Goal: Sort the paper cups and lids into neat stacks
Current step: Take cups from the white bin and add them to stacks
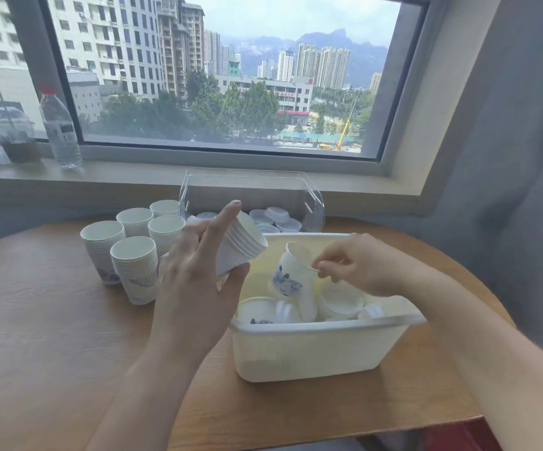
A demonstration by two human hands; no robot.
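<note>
Five cup stacks (133, 252) stand near the table's (52, 336) far left edge. Left hand (198, 281) grips a short nested stack (242, 247), tilted mouth-right; right hand (354, 265) pinches a loose paper cup (291, 271) by its rim above the white bin (312, 346). Align rims, seat the cup squarely; don't crush the rim.

5 upright stacks of white paper cups (133, 252) stand on table, left. Short nested stack (242, 242) tilted, mid-air. Single cup w/ blue print (291, 271) tilted above white bin. Loose cups (263, 309) inside it. Lids (271, 218) in clear bin behind.
</note>
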